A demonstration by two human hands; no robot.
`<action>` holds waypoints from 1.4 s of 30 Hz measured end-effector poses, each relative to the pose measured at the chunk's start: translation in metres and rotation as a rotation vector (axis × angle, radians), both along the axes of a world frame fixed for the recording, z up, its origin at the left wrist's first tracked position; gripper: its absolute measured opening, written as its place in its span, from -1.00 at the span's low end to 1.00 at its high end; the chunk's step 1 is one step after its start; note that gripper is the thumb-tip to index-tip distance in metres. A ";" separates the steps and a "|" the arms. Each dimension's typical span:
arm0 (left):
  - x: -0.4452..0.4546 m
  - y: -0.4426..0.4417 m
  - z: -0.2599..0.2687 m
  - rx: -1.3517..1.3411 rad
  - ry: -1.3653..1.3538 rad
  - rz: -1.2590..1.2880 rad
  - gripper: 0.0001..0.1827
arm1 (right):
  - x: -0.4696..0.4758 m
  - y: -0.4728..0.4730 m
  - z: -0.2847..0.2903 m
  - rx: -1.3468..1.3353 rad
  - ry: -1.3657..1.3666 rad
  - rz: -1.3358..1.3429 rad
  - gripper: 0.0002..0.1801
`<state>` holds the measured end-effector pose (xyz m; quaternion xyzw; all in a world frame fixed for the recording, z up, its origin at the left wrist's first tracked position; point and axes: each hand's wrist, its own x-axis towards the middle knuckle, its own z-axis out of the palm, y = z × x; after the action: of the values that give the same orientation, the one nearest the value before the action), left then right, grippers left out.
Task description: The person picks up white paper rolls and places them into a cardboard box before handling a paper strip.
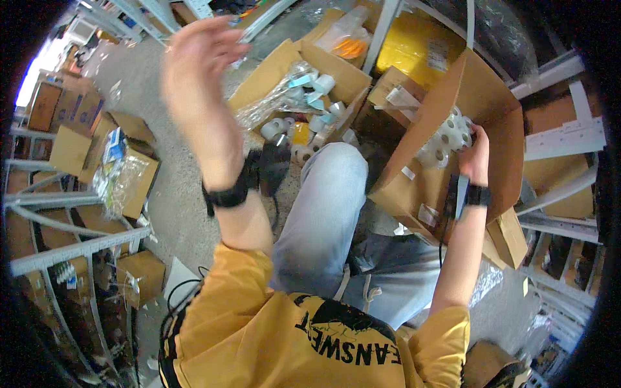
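My left hand (201, 82) is raised above the floor, blurred, its fingers apart and nothing in it. Inside a tall open cardboard box (499, 116) on the right, my right hand (476, 153) has its fingers curled against the edge of a cluster of white rolls (439, 143) with hollow cores. Part of that grip is hidden by the hand itself. Ahead of my knee, a second open cardboard box (264, 80) contains more white rolls (274, 128), pale blue-marked rolls (315, 102) and crumpled clear plastic wrap (264, 109).
Metal shelf posts (381, 36) rise behind the boxes. A yellow wrapped package (412, 48) and a smaller carton (395, 92) sit behind. To the left, an open carton (138, 169) holds plastic-wrapped goods beside a metal rack (82, 252). A black strap device (274, 165) hangs by my left wrist.
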<state>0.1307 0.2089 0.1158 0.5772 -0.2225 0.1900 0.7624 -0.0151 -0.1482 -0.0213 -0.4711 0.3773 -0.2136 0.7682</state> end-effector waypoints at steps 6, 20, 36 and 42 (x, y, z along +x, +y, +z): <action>0.100 -0.043 -0.133 0.985 0.076 -0.705 -0.67 | -0.060 0.138 0.066 -0.306 -0.188 0.169 -0.43; 0.125 -0.114 -0.388 2.404 0.009 -0.765 -0.59 | -0.223 0.168 0.037 -0.354 0.082 -0.068 -0.89; 0.141 -0.120 -0.436 2.335 -0.128 -0.548 -0.66 | -0.205 0.145 0.010 -0.345 0.196 -0.016 -0.92; 0.134 -0.154 -0.484 2.254 -0.085 -0.689 -0.55 | -0.205 0.147 0.012 -0.388 0.295 -0.073 -0.92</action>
<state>0.2643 0.0547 -0.3687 0.8273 -0.4342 -0.3107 -0.1749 -0.2203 -0.0015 -0.0092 -0.6219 0.4542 -0.2386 0.5916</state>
